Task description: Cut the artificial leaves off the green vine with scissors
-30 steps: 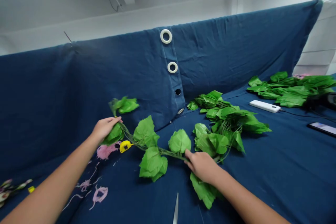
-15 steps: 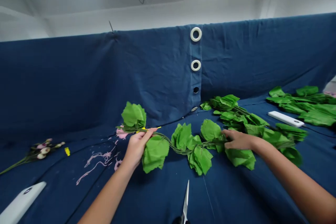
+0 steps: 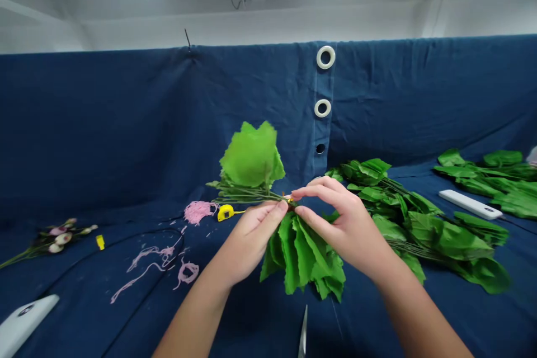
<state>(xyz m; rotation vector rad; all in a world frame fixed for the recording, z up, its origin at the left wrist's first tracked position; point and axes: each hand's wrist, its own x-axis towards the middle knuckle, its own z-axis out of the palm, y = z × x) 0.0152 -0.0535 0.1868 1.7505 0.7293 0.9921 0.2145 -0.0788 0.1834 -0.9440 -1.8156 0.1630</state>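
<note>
The left hand (image 3: 254, 235) and the right hand (image 3: 346, 226) were bare. The left arm (image 3: 193, 313) and the right arm (image 3: 415, 307) were bare too, as far as they showed. Both arms looked slim and smooth, thinner at the far end by the hand and wider at the near end.

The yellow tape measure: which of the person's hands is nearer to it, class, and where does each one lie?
Left. The left hand is just right of the yellow tape measure in the picture, pinching green stems; the right hand is farther right, beyond the left.
</note>
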